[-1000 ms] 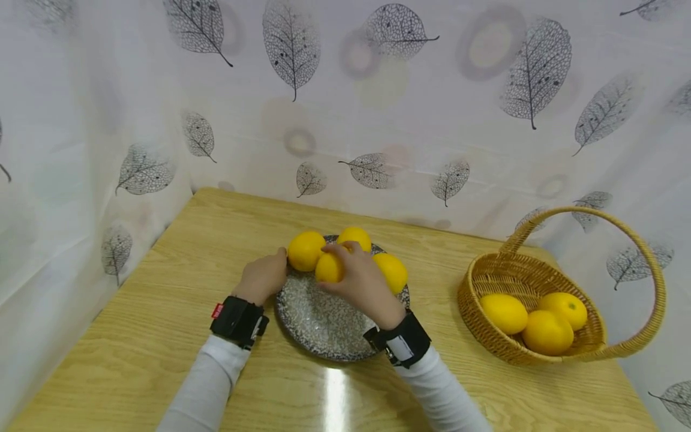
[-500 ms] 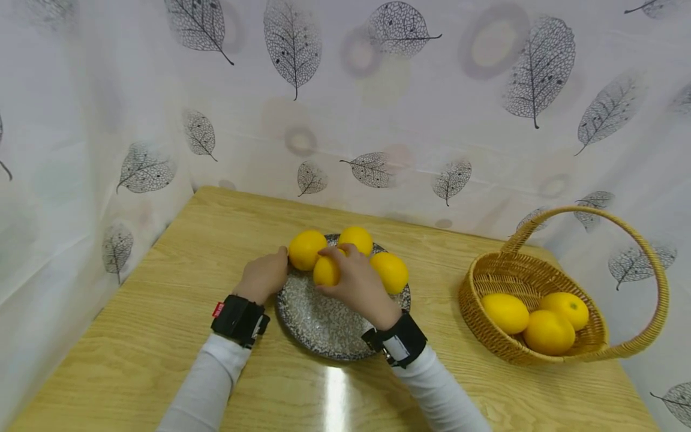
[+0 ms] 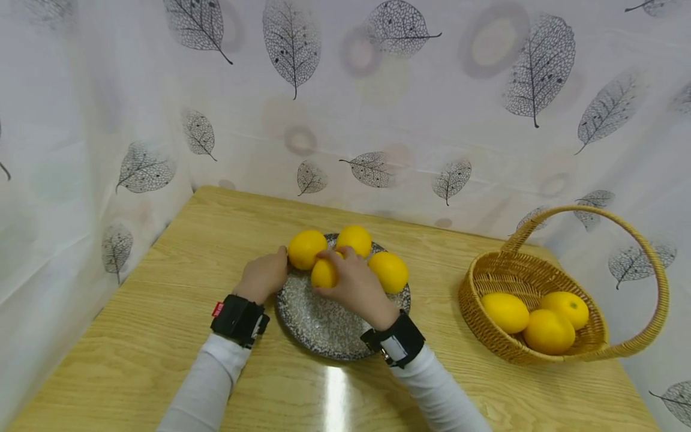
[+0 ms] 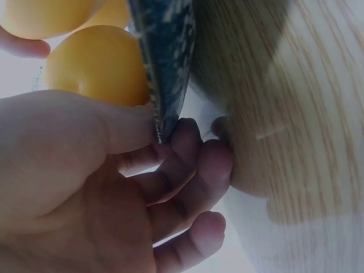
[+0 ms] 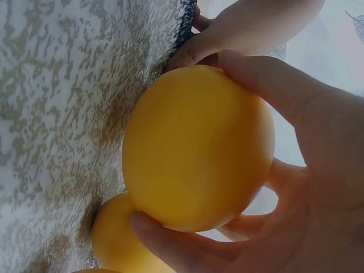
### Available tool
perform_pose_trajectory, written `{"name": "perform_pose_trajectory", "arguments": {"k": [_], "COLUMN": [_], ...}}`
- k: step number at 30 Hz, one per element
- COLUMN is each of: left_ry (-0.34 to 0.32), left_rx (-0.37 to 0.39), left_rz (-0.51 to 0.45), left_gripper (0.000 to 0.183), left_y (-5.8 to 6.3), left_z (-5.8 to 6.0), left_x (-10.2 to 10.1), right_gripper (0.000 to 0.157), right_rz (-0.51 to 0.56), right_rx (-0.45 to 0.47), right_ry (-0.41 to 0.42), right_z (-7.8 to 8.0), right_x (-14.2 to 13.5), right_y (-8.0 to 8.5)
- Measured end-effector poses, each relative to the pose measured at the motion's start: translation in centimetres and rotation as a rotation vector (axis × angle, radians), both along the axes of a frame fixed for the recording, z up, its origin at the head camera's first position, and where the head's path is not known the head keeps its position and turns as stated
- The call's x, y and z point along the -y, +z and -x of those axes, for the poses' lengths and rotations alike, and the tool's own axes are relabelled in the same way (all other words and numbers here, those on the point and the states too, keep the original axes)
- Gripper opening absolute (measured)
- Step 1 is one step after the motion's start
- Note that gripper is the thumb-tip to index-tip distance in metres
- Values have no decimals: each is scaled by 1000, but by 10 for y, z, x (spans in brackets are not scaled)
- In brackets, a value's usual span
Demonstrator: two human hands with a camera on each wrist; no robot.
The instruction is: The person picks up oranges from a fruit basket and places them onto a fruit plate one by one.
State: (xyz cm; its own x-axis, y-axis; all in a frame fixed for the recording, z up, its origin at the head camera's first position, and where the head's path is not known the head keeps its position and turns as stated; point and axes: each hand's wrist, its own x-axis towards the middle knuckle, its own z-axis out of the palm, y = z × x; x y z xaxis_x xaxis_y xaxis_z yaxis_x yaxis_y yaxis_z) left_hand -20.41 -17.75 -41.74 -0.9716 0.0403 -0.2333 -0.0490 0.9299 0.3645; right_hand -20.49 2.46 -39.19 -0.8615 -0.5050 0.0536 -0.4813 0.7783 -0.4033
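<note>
My right hand [image 3: 360,287] grips a smooth yellow-orange orange [image 3: 324,273] over the speckled grey plate [image 3: 324,327]. In the right wrist view, thumb and fingers spread round the sides of this orange [image 5: 196,148], close against the plate's surface. My left hand [image 3: 263,278] pinches the plate's left rim; the left wrist view has the thumb above the rim [image 4: 165,79] and curled fingers below it. Along the plate's far side sit three more oranges: one at the left [image 3: 306,249], one at the back [image 3: 354,240] and one at the right [image 3: 389,272].
A wicker basket [image 3: 486,342] with a tall arched handle stands at the right of the wooden table [image 3: 135,336], holding three more oranges [image 3: 548,332]. A leaf-patterned curtain [image 3: 345,120] hangs behind the table and along both sides.
My right hand, with the orange in its grip, has shifted slightly left on the plate. The left hand keeps its hold on the rim; the other oranges and the basket stay put.
</note>
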Motion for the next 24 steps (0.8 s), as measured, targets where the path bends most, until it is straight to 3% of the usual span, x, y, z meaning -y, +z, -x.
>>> {"name": "perform_pose_trajectory", "arguments": {"k": [24], "left_ry": [4], "left_rx": [0], "left_rz": [-13], "left_gripper": [43], "left_y": [1], "left_z": [1], "left_x": [0], "right_gripper": [66], "right_rz": [-28], "right_rx": [1], "right_ry": [6], "right_z": [0], "right_x": [-1], "right_y": [-1]}}
